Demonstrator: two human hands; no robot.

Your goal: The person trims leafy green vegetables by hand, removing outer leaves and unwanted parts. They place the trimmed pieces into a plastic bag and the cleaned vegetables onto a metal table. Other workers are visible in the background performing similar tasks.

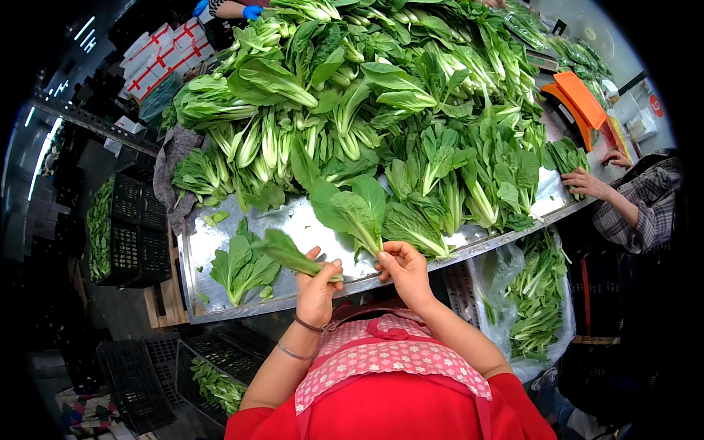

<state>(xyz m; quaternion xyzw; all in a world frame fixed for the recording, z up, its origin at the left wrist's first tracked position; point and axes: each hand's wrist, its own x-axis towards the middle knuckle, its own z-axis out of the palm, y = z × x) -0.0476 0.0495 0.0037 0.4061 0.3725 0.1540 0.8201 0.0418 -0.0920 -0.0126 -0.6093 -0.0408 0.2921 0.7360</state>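
My left hand (319, 291) grips a small green leaf (287, 251) by its pale stalk, above the front edge of the metal table (300, 220). Beside it, my right hand (404, 270) pinches the base of a leafy green plant (357, 212) between thumb and fingers; its broad leaves point away from me. To the left of my hands a small loose green plant (241, 267) lies on the metal, with leaf scraps around it. Beyond my hands rises a large heap of leafy greens (352, 110) with white stalks. One pale-veined head (412, 228) lies just right of my right hand.
At the right, a person's hand (586, 181) rests on greens near an orange weighing scale (577, 104). Below the table edge stands a plastic-lined crate (566, 330) of greens. Black crates (140, 231) stand at the left. A blue-gloved hand (252, 12) shows at the far side.
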